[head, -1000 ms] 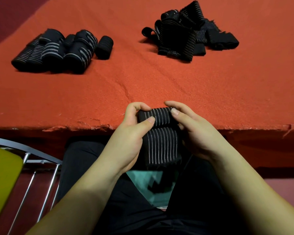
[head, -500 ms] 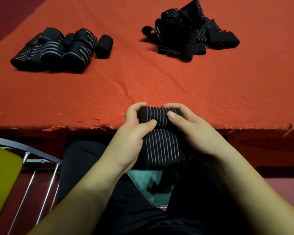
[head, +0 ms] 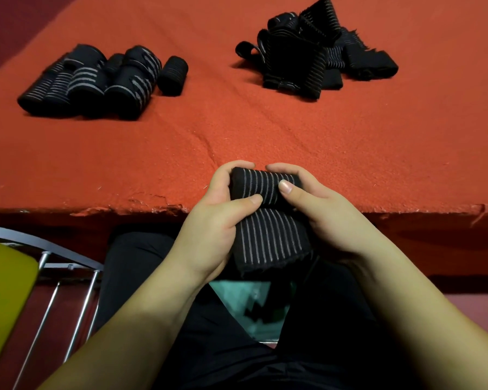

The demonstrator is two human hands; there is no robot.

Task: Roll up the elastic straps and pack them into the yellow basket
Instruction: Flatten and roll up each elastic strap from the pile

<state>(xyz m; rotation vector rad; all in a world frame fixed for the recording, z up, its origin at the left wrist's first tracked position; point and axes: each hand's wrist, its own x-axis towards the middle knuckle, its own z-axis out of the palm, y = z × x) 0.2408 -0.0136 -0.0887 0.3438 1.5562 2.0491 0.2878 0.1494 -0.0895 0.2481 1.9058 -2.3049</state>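
A black elastic strap with grey stripes (head: 268,235) is half rolled at the near edge of the red table (head: 237,130); its loose tail hangs over the edge toward my lap. My left hand (head: 214,220) grips the roll's left end, thumb across the front. My right hand (head: 316,209) grips the right end, thumb pressed on the roll. Several finished rolls (head: 96,80) lie at the back left. A heap of unrolled straps (head: 313,57) sits at the back right. No yellow basket is plainly in view.
A yellow surface (head: 3,294) shows at the lower left beside a metal chair frame (head: 68,266). My dark-clothed legs are below the table edge, with something teal (head: 251,305) between them.
The roll has grown a little thicker and the hanging tail shorter. Both hands have turned further round the roll, fingers curled over its top.
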